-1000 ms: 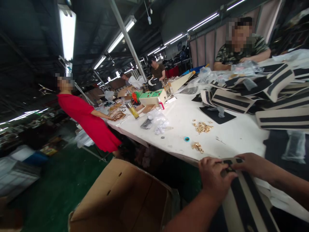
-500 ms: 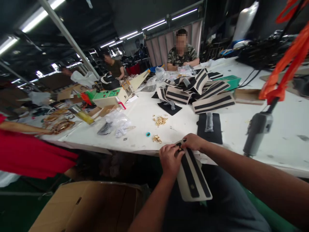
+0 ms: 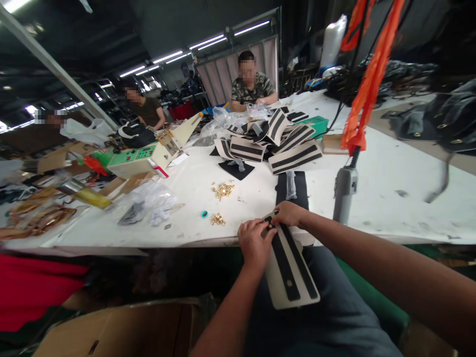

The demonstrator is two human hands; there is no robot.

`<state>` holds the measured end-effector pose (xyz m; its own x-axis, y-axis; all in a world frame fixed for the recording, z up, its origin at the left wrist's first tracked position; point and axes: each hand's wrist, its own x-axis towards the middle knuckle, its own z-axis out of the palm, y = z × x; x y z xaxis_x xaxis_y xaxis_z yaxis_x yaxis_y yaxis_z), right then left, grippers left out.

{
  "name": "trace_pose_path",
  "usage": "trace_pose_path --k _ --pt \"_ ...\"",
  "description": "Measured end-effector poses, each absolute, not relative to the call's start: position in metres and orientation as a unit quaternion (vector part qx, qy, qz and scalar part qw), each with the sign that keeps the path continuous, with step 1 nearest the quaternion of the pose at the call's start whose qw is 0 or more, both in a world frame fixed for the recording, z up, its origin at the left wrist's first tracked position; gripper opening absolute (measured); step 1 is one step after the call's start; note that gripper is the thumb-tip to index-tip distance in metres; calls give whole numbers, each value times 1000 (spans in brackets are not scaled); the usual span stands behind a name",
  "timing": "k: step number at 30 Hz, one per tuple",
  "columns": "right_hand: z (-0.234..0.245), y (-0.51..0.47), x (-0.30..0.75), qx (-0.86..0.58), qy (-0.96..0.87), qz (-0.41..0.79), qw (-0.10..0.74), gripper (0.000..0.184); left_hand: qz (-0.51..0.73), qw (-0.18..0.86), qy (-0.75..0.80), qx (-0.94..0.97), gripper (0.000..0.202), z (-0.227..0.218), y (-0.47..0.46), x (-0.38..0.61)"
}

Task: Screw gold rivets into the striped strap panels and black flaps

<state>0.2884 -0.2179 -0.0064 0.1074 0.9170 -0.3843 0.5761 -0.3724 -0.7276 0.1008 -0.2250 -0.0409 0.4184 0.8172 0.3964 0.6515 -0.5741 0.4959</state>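
A beige panel with two black stripes (image 3: 275, 282) slants from the table edge down over my lap. At its far end my left hand (image 3: 256, 243) grips the left side, thumb and fingers bent round a small gold fitting (image 3: 270, 225) on the stripe. Opposite, my right hand (image 3: 290, 215) pinches the top edge of the same panel, fingers closed. Lower on the left stripe sits a second small round fitting (image 3: 289, 283). Just beyond my right hand lies a black panel (image 3: 302, 186) bearing a plastic-wrapped strip (image 3: 290, 184).
Two piles of gold fittings (image 3: 223, 190) and a small blue ring (image 3: 204, 214) lie left of my hands. Striped panels (image 3: 295, 157) are heaped farther back. A grey power tool (image 3: 345, 193) hangs at right from an orange strap (image 3: 366, 99). A co-worker (image 3: 253, 89) sits across the table.
My view has turned to the right, so the table and the people appear farther left. Both hands stay on the far end of the striped panel, with little visible movement.
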Motion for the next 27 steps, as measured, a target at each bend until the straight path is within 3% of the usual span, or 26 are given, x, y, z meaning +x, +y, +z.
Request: trace_pose_path --k 10,14,17,21,24,27 --pt "1 -233 314 -746 -542 343 181 4 278 131 429 850 19 -37 -227 132" --pt "13 -245 309 -770 -554 250 197 28 262 132 424 857 18 -35 -223 134" --pt "29 -281 305 -741 -582 148 301 36 258 134 420 860 19 -34 -220 134" --pt "39 -345 319 -644 -537 -24 545 18 252 129 414 865 19 -34 -218 134" --pt "28 -370 344 -725 -370 -61 578 32 251 121 407 870 16 -35 -218 133" --pt "11 -365 364 -761 -279 26 586 61 254 121 405 870 16 -36 -217 133"
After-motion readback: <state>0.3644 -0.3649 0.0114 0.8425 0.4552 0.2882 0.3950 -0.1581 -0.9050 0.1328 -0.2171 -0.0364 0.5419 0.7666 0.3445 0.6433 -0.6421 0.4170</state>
